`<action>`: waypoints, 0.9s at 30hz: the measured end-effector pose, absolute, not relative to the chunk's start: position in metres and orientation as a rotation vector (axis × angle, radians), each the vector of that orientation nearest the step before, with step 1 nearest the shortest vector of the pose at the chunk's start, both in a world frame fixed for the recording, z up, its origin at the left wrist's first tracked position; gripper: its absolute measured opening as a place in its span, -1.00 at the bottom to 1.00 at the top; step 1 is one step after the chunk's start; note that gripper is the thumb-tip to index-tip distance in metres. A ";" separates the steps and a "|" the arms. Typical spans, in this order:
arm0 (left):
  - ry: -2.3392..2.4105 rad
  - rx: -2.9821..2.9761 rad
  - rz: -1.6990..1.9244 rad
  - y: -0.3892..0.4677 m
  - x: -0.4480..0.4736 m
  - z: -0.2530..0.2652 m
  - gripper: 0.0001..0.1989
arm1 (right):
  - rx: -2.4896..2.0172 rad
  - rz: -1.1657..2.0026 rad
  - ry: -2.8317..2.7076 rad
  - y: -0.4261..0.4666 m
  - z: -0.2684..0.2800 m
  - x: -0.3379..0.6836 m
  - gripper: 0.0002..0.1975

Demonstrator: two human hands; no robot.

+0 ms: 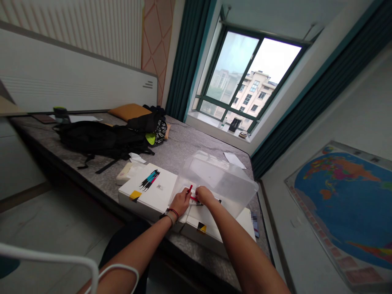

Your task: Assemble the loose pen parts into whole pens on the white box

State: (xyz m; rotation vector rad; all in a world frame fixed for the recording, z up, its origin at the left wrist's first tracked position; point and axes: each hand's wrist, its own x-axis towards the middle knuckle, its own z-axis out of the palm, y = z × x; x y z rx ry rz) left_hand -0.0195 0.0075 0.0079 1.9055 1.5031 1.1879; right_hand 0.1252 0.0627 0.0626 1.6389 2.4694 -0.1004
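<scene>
Held a slim red item (190, 189) in the left hand (180, 203), gripped between thumb and fingers with one end poking up. Curled the right hand (205, 195) almost into a fist just beside it; could not tell of anything inside, with the fingertips turned from view. Showed a second red piece (194, 199) between both hands, too small to identify. Worked close to a clear plastic bin (226, 175), tilted over the white box on the right (245, 220); could not tell whether inside its mouth or in front.

Risked dropping the slim red item through so narrow a pinch, with a likely roll toward the seam between boxes. Risked, too, knocking the tilted bin by swinging the right forearm (231, 232) wide, perhaps shoving it toward the phone (255, 226) near the right edge.

Left of the hands, saw loose pens (150, 179) grouped on the white box on the left (165, 177); might have sent them rolling by jolting that lid. Noticed a white cable (45, 256) looped by the left forearm (134, 253), liable to snag during a quick pull back. Farther out, made out a tissue pack (123, 174), a paper sheet (234, 160) and a black backpack (98, 136) on the grey bed (186, 141), apparently too distant to interfere.
</scene>
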 end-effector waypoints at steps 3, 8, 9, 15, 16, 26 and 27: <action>1.496 1.909 1.196 0.008 -0.019 0.007 -0.78 | 1.636 -0.087 2.456 0.061 0.064 0.128 -0.80; 1.505 1.911 1.201 0.009 -0.019 0.006 -0.78 | 1.582 -0.075 2.430 0.062 0.065 0.133 -0.78; 1.504 1.911 1.201 0.009 -0.019 0.006 -0.78 | 1.558 -0.077 2.432 0.063 0.066 0.133 -0.78; 1.514 1.908 1.187 0.007 -0.020 0.007 -0.79 | 1.482 -0.087 2.431 0.065 0.070 0.132 -0.80; 1.514 1.909 1.185 0.007 -0.020 0.008 -0.79 | 1.480 -0.082 2.440 0.064 0.071 0.133 -0.81; 1.505 1.925 1.185 0.006 -0.019 0.009 -0.79 | 2.004 -1.042 2.774 0.063 0.105 0.140 -0.90; 1.504 1.926 1.189 0.006 -0.019 0.010 -0.79 | 2.000 -1.166 2.771 0.064 0.110 0.139 -0.90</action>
